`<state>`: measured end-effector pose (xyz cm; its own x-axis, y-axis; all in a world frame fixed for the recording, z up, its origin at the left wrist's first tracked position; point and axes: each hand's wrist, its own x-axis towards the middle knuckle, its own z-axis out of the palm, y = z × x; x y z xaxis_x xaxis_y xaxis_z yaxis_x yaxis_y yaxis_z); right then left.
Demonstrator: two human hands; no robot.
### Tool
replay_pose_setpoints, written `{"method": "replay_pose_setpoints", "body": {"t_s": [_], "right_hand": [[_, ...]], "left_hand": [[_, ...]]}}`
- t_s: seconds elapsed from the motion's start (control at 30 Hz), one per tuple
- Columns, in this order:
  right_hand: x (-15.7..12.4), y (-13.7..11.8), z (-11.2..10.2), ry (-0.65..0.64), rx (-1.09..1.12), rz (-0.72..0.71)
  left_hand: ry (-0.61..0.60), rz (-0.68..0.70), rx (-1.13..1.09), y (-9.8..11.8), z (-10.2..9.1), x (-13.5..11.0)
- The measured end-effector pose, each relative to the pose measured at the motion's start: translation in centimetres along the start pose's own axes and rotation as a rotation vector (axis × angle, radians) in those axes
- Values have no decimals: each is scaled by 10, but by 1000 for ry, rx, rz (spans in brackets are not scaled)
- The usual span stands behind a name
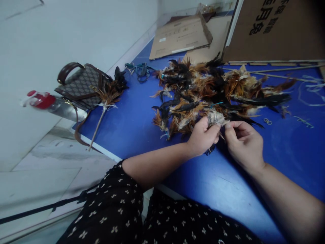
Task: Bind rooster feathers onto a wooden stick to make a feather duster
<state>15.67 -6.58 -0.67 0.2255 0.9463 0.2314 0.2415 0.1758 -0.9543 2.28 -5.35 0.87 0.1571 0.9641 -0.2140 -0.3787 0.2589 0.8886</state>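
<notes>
My left hand (204,136) is closed around a bunch of feathers, whose pale fluffy base (215,118) sticks up out of the fist. Close beside it, my right hand (244,144) pinches at the edge of that base with thumb and forefinger. Whether a feather or a thread is in the pinch is too small to tell. Just beyond both hands spreads a large pile of brown and black feather bunches (198,81), some tied with thread. A small feather duster (108,93) with a thin stick handle lies at the left, against a patterned handbag.
The handbag (85,83) and a clear bottle with a red cap (42,99) are at the blue table's (122,125) left edge. Flat cardboard (177,37) and a large carton (276,34) stand behind. Blue-green cord (141,70), thin sticks (276,68) and pale string (313,84) lie about.
</notes>
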Motion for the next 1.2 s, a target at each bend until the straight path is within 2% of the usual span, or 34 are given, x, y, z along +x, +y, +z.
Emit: {"method": "replay_pose_setpoints", "body": {"t_s": [0.17,0.27,0.37,0.5,0.6,0.73,0.83,0.9,0.97,1.0,1.07,1.13,1.2], "right_hand": [[5,2,-3,25,-2,40],[11,-1,-7,46,17,91],[14,-9,-11,56,30,95],[13,-18,-13,27,12,47],[14,-17,-14,41,3,54],[28,-11,-20,195,83,69],[46,-8,-33,328,128,34],[58,-7,-48,412,74,-18],[68,-3,-65,483,-74,-86],[71,0,-74,478,-180,-108],[71,5,-87,376,-350,-139],[64,8,-89,158,-387,-170],[53,7,-82,-84,-313,-146]], "left_hand": [[-70,-135,-194,14,2,-2],[-150,-181,-206,16,0,-2],[-218,-167,-166,11,-3,0],[-162,-87,-92,3,-3,3],[-127,-75,-106,6,-2,2],[-153,-162,-163,14,-1,0],[-134,-179,-161,16,-1,0],[-117,-175,-159,15,-1,1],[-99,-171,-163,13,-1,2],[-92,-168,-167,12,-1,3],[-87,-157,-174,10,-2,3],[-106,-143,-181,8,-3,4],[-140,-128,-194,8,-3,4]]}}
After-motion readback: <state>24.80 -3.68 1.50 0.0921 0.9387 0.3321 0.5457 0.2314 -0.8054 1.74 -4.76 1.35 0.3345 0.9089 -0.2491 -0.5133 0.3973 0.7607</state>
